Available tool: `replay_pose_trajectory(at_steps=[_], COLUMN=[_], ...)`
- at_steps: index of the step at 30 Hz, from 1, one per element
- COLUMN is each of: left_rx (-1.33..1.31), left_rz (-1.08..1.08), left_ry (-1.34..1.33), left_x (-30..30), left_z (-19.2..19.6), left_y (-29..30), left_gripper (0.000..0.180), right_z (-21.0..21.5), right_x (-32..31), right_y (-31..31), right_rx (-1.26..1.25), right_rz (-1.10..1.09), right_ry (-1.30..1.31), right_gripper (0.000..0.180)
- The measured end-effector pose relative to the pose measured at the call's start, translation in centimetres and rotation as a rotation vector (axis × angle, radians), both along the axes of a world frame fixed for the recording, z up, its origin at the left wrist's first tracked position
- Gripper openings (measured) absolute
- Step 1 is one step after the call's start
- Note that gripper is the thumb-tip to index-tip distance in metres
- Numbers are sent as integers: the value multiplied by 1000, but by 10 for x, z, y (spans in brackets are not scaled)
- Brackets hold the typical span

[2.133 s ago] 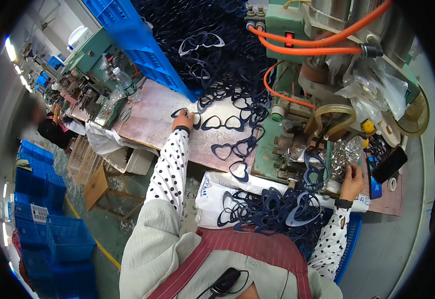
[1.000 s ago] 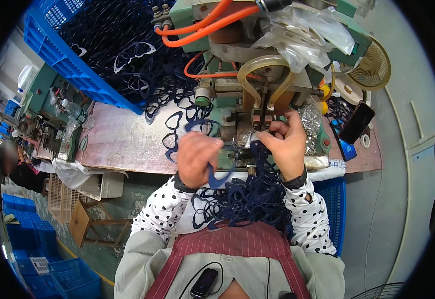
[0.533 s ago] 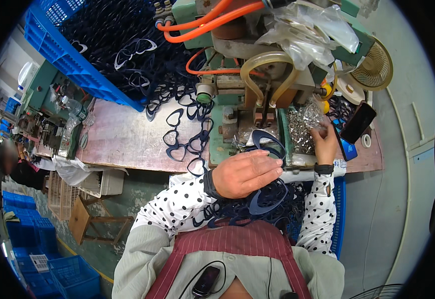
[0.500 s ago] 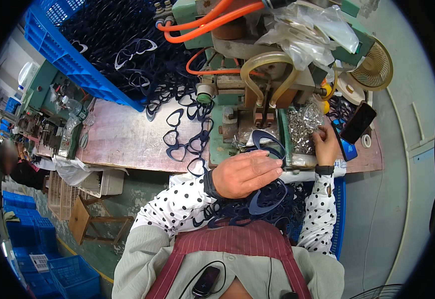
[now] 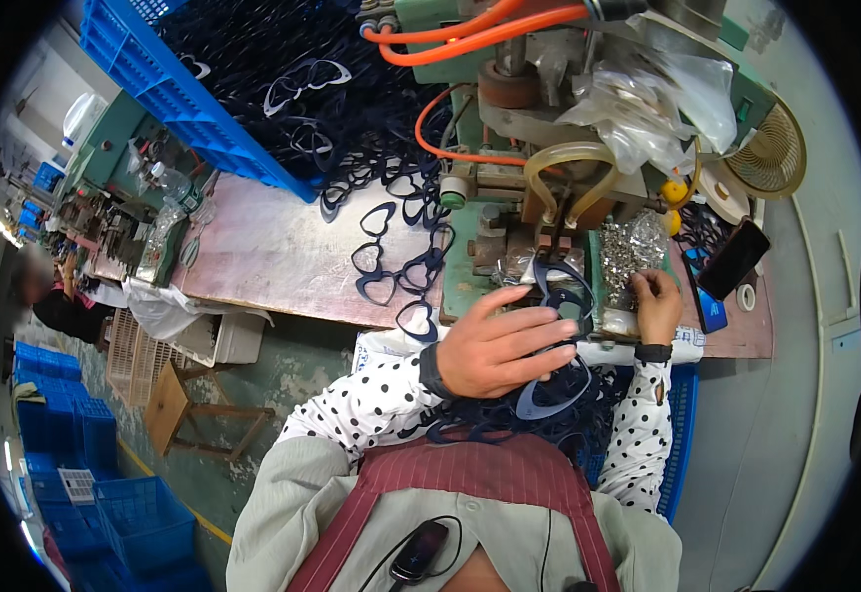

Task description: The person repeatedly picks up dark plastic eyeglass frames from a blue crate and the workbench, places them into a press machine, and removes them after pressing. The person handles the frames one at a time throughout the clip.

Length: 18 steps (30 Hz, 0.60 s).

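My left hand (image 5: 498,347) lies over a dark blue heart-shaped glasses frame (image 5: 555,400), gripping its middle. One rim of the frame reaches up to the working point of a green bench machine (image 5: 462,259); the other hangs toward my lap. My right hand (image 5: 658,308) is at the near edge of a tray of small shiny metal parts (image 5: 624,259). Its thumb and fingers are curled together, and whatever they pinch is too small to make out. More dark blue frames (image 5: 450,422) are heaped below my left hand.
Loose heart-shaped frames (image 5: 378,255) lie on the bench (image 5: 283,242), left of the machine. Behind them leans a blue crate (image 5: 189,109) full of frames. Orange hoses (image 5: 490,35) cross above. A phone (image 5: 733,259) and a small fan (image 5: 768,148) stand right. A wooden stool (image 5: 169,409) is at left.
The whole view has shifted, scenery moving right. My left hand's fingers have spread slightly on the glasses frame. My right hand has drawn back a little from the metal parts, fingers curled.
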State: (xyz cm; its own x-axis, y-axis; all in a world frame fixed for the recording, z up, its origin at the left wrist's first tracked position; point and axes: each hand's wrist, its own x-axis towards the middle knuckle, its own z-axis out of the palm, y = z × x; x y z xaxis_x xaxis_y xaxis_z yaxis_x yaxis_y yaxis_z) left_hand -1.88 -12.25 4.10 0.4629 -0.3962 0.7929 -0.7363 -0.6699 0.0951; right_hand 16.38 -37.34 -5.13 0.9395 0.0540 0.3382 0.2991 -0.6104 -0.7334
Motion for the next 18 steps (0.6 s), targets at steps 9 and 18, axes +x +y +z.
replay_pose_trajectory(at_steps=[9, 18], left_rx=[10, -4], left_rz=[995, 1161], left_ry=[451, 655], left_x=[3, 8], left_z=[-86, -114], left_y=[121, 182], left_gripper=[15, 26], right_z=[-3, -10], right_x=[-5, -1], right_y=[0, 0], right_rx=[105, 248], right_rz=[-60, -141], right_ry=[-3, 71], right_gripper=[12, 14])
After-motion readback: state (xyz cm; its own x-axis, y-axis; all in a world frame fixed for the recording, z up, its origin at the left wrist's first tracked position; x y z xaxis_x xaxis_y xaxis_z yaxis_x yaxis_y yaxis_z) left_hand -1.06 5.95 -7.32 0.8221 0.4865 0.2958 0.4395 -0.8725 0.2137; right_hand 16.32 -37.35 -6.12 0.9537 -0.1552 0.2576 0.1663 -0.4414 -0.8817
